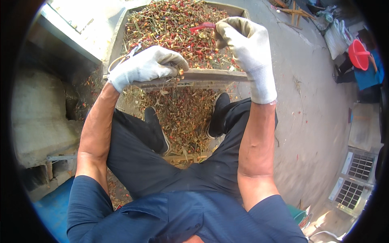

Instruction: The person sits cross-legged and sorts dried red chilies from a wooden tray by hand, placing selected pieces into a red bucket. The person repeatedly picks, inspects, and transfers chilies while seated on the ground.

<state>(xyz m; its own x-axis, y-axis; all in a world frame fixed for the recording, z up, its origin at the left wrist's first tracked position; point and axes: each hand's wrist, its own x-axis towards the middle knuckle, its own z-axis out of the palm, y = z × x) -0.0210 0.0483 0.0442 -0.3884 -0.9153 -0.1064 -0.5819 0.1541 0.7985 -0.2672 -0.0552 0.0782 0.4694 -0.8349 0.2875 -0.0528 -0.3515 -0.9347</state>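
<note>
My left hand (152, 65), in a white knit glove with a tan coated palm, is at the near-left edge of a wooden tray (218, 75). Its curled fingers hold a few dry chili stems (179, 74). Higher and to the right, my gloved right hand (243, 39) pinches a slim red piece (202, 27), apparently a chili pepper; blur hides its detail. Chili stems, caps and red fragments (170, 27) fill the tray below both hands. Beside my left wrist shows a tan loop with a metal piece (124, 57), partly hidden by the glove.
More chili debris (185, 118) lies on the ground between my shoes. A concrete block (42, 112) stands at left. On the right, a person in blue (366, 76) holds a red plastic basin (358, 54), near white sacks (334, 39). A green bucket (296, 214) is at lower right.
</note>
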